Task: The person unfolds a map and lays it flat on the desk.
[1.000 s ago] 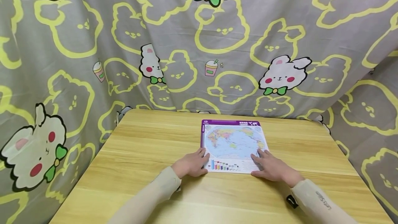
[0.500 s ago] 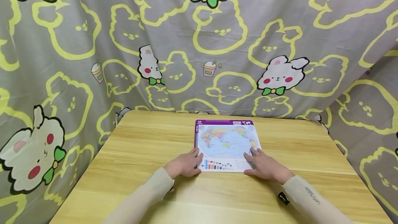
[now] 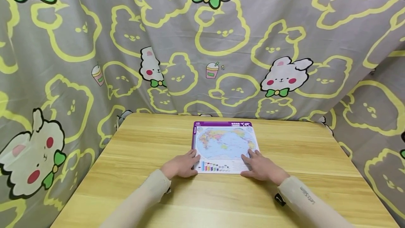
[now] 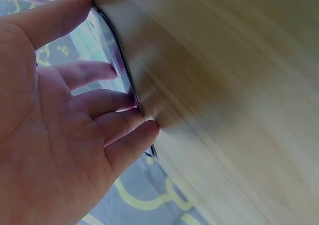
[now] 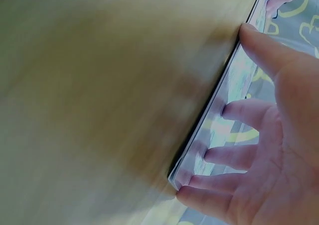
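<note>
A flat world map board (image 3: 224, 143) with a purple border along its top and left lies on the wooden table, the map facing up. Coloured bars and small text run along its near part. My left hand (image 3: 181, 164) is at its near left corner, fingers on the left edge and thumb at the near edge. At the near right corner my right hand (image 3: 262, 167) touches it with spread fingers. Both wrist views show the board's thin dark edge and glossy top, with the fingertips of the left hand (image 4: 65, 115) and right hand (image 5: 269, 155) against it.
The light wooden table (image 3: 142, 185) extends around the board on every side. Behind it and at both sides hangs a grey curtain (image 3: 180, 38) printed with yellow outlines and white rabbits. A small black strap (image 3: 280, 199) shows under the right sleeve.
Both hands and the world map board have slid together to the left across the table. The hands keep their places at the board's corners. The head view has shifted slightly.
</note>
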`<state>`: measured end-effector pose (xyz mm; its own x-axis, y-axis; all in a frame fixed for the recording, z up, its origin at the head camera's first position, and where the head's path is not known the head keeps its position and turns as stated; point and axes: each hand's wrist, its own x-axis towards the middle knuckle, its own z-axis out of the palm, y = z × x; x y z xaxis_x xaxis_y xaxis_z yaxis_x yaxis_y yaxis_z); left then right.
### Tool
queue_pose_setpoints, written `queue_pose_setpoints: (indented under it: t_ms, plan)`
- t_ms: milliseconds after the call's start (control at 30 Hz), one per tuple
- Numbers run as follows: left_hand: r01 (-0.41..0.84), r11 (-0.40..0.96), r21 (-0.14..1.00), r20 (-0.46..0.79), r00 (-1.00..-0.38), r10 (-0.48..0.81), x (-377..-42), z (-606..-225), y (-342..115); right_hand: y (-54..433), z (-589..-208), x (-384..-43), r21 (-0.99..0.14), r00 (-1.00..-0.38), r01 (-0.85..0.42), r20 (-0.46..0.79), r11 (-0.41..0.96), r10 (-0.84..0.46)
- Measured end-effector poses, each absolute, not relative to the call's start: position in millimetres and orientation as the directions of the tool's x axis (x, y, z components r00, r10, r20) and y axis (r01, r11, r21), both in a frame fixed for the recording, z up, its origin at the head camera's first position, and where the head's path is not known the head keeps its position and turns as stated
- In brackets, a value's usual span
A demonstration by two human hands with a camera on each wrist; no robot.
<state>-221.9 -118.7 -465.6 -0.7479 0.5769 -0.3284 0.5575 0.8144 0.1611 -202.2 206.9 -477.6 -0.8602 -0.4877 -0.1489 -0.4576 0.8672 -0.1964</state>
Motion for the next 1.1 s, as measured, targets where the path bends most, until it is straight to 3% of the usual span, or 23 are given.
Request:
queue_pose_setpoints:
  t_ms: [700,1100]
  plan:
    - [0.546,0.812,0.205,-0.271,-0.766,0.583,-224,-470,-133,190,-479,-199,-0.169,-0.863,-0.450,-0.169,0.877,-0.476]
    - [0.542,0.814,0.209,-0.327,-0.746,0.580,-228,-464,-134,191,-479,-203,-0.168,-0.852,-0.463,-0.188,0.871,-0.489]
